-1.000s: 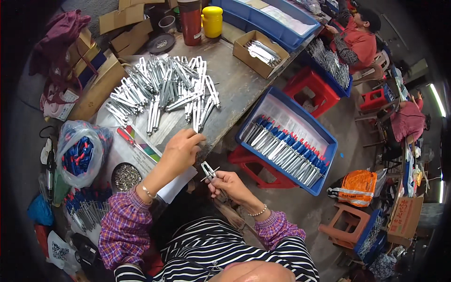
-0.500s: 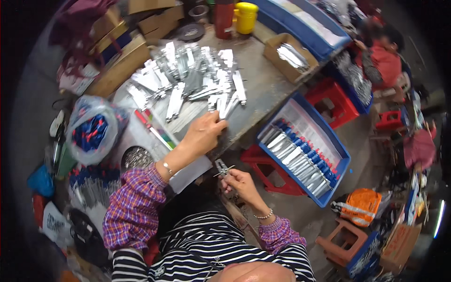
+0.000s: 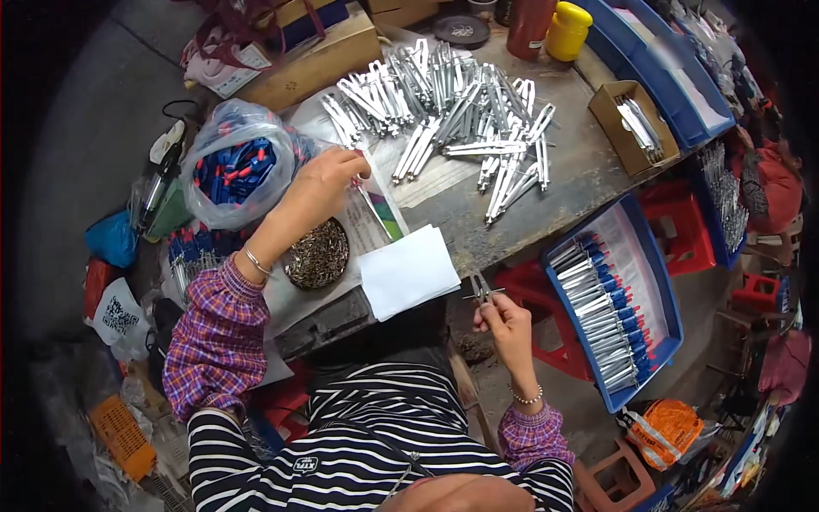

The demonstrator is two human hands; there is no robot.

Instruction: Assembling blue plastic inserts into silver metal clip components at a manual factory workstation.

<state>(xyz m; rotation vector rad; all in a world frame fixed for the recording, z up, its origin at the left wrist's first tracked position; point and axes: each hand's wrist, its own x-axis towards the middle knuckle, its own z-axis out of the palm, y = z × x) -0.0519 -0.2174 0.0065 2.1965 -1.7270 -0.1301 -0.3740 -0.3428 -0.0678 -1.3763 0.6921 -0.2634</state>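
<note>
Near the left end of the table, my left hand (image 3: 327, 181) has its fingers closed at the red end of a slim red-and-silver tool (image 3: 374, 207), beside a green-edged sheet. Part of the grip is hidden. At the table's front edge, my right hand (image 3: 507, 330) pinches a small two-pronged metal piece (image 3: 482, 290), with a thin pin crossing it. Beyond my hands is a heap of slim silver metal parts (image 3: 456, 94). A round dish of small brownish metal pins (image 3: 316, 256) stands beside my left wrist, and a white paper stack (image 3: 409, 271) lies between my hands.
A plastic bag of blue-and-red pieces (image 3: 235, 171) sits left. On the right, a blue tray (image 3: 676, 328) holding silver parts with blue-and-red ends rests on a red stool (image 3: 546, 320). A cardboard box (image 3: 604, 107), yellow container (image 3: 569, 32) and wooden box (image 3: 328, 55) stand farther back.
My left hand has left the near edge of the silver heap and moved left to the red-and-silver tool. My right hand still holds the pronged piece. The view has shifted.
</note>
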